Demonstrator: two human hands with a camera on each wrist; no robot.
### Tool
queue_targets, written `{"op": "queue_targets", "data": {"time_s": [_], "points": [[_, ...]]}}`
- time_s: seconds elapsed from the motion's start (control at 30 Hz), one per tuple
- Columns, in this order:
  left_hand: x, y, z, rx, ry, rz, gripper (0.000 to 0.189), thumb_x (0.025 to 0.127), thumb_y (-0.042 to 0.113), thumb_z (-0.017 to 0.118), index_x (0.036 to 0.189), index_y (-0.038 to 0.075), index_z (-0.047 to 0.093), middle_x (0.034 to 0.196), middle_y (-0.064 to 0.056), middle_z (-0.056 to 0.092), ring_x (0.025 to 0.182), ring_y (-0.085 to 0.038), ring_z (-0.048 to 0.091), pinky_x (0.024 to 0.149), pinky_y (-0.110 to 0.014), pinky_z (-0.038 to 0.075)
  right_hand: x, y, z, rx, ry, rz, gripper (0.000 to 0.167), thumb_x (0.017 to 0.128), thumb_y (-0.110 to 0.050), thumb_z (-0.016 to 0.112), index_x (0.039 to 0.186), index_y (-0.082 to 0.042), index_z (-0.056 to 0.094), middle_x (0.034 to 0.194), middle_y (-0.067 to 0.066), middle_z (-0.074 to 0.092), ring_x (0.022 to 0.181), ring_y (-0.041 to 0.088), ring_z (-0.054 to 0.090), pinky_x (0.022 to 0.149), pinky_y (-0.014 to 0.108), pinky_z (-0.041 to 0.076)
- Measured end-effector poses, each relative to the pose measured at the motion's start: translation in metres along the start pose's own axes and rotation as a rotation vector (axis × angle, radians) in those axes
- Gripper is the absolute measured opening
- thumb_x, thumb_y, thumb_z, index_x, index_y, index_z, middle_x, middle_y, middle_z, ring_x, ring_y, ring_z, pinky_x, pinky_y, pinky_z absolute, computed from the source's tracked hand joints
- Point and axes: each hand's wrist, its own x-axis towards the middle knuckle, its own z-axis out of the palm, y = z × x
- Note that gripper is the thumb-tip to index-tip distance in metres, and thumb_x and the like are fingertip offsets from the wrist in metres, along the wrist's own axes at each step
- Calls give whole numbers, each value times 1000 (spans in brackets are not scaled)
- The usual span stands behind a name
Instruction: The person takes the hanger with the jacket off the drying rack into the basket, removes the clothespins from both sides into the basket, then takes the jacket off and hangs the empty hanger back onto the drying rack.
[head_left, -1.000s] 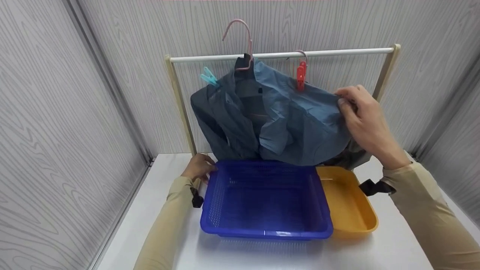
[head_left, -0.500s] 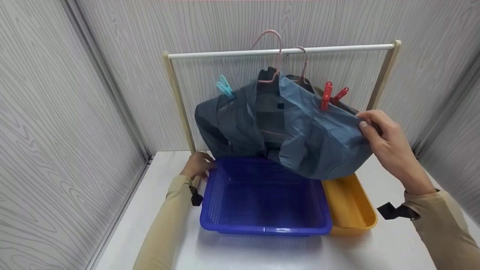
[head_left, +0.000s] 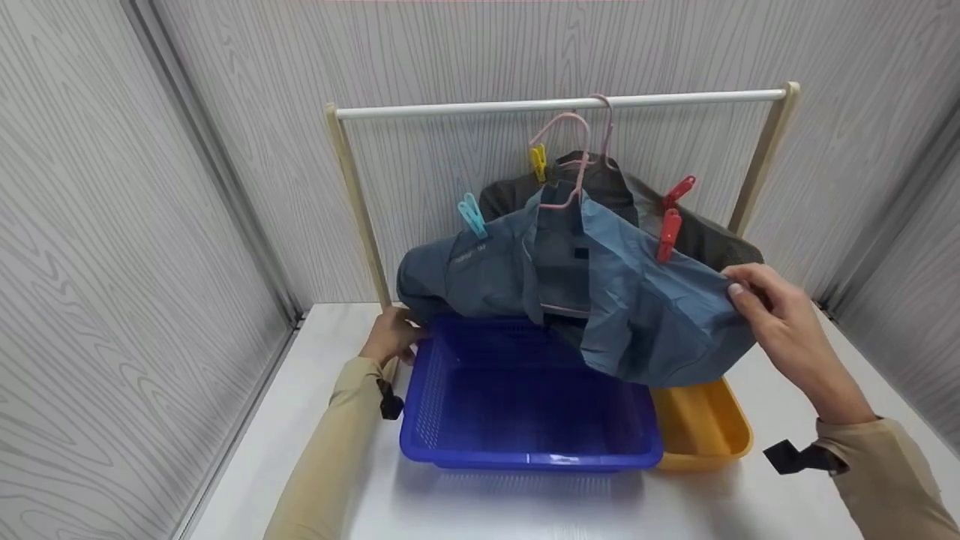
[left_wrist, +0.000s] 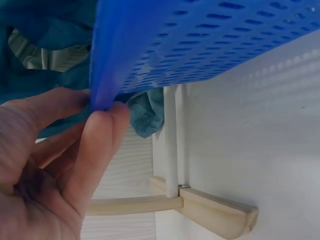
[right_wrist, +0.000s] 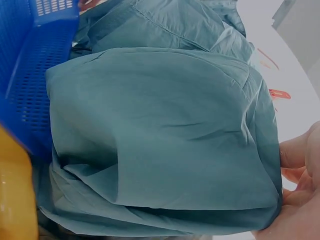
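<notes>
My right hand (head_left: 787, 330) pinches the shoulder edge of a blue-grey jacket (head_left: 660, 315), which spreads over the back of the blue basket (head_left: 525, 459). The jacket is on a pink hanger (head_left: 586, 150), whose hook sits below the rail and apart from it. A light blue clothespin (head_left: 472, 216) grips the jacket's left shoulder, a red clothespin (head_left: 669, 236) its right. In the right wrist view the sleeve (right_wrist: 165, 135) hangs from the fingertips. My left hand (head_left: 390, 334) holds the basket's left rim, pinched between thumb and fingers in the left wrist view.
Behind stands a drying rack with a white rail (head_left: 450, 109) and wooden legs (head_left: 765, 161). A dark grey garment (head_left: 709, 232) hangs there on another pink hanger, with yellow (head_left: 538, 163) and red (head_left: 679, 192) clothespins. An orange-yellow tray (head_left: 705, 459) lies right of the basket.
The right hand has drawn the jacket and its hanger down and to the right, from over the rail to below it, uncovering the dark garment behind. The left hand stays at the basket rim.
</notes>
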Motion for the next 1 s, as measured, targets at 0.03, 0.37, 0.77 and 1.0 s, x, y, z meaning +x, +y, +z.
{"op": "queue_targets", "data": {"time_s": [0.03,0.37,0.77,1.0], "points": [[-1,0,0,-4,-4,1,28,85,9,75,105,-8,66,82,-17,69,42,-15,60,42,-26,50,-3,2,1,-1,-6,6,19,102,-5,51,115,1,63,101,5,56,89,12,47,77,18,34],[-7,-6,-5,-41,-48,34,14,88,9,72,94,-3,68,74,-14,69,49,-26,66,46,-32,53,-26,19,10,14,-42,53,20,103,-6,50,116,1,63,102,8,57,88,12,48,76,17,37],[-19,2,-31,-60,303,175,20,94,5,58,108,-3,69,100,-20,68,82,-31,69,68,-34,56,-36,29,13,21,-39,77,20,103,-6,50,117,2,62,105,5,59,91,9,50,80,14,37],[-30,45,-25,-21,257,383,30,98,18,61,126,8,64,127,-11,61,118,-28,56,102,-46,40,-42,34,17,39,-59,85,21,103,-6,49,118,1,62,108,8,59,94,10,50,83,13,37]]}}
